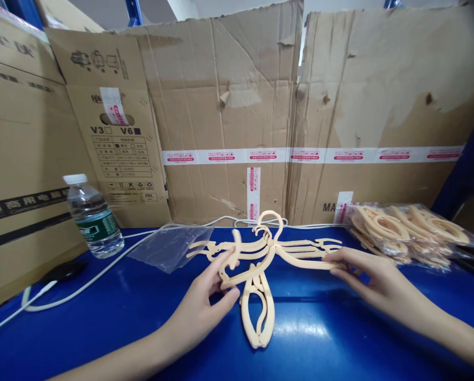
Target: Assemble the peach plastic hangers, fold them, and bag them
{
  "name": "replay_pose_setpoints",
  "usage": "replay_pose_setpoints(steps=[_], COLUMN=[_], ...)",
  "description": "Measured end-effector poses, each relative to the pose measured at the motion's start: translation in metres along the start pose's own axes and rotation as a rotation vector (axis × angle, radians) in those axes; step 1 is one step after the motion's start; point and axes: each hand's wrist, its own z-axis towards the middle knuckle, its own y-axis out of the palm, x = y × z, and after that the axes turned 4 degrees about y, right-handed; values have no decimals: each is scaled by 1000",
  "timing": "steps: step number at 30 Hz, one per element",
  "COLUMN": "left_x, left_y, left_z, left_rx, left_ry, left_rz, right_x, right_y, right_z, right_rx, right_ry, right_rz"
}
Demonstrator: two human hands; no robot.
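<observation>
Between my two hands is a cream plastic folding hanger [274, 248] with its arms spread and its hook upward. My left hand [211, 291] grips its left arm near the notched end, thumb below and fingers behind. On the other side, my right hand [374, 275] pinches the tip of the right arm. Behind it, several more unfolded hangers [300, 247] lie stacked on the blue table, partly hidden by the held one. A folded hanger [258, 317] lies in front, its looped end toward me.
Clear bags of folded hangers [407, 230] lie at the right. An empty plastic bag [169, 246] is at the left, near a water bottle [94, 217], a black device [64, 271] and a white cable [81, 288]. Cardboard [221, 116] walls the back of the blue table [320, 338].
</observation>
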Motion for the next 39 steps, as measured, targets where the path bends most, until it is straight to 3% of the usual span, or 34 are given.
replay_pose_setpoints(steps=[3, 7, 11, 15, 21, 24, 27, 31, 35, 39], left_x=[9, 15, 13, 8, 6, 9, 13, 13, 8, 7], left_y=[-1, -3, -4, -5, -6, -5, -4, -5, -6, -6], left_z=[-2, -3, -1, 1, 2, 2, 2, 2, 5, 7], left_rx=[-87, -95, -69, -52, -70, -91, -98, -83, -56, 42], left_ry=[81, 51, -30, -93, -116, -103, -98, -81, -52, -138], left_rz=[185, 169, 100, 61, 45, 21, -3, -16, -29, -131], right_x=[-3, -5, -9, -14, -19, -18, -18, -16, -15, -16], right_y=[3, 4, 1, -1, -1, 1, 6, 12, 11, 2], right_z=[-2, -1, -2, -10, -13, -12, -12, -9, -2, 4], right_rx=[-56, -76, 23, 139, 189, 183, 159, 200, 155, 155], right_ry=[-46, -211, -364, -414, -448, -411, -306, -116, 131, 294], right_rz=[9, -86, -392, -696, -823, -740, -515, -125, 258, 454])
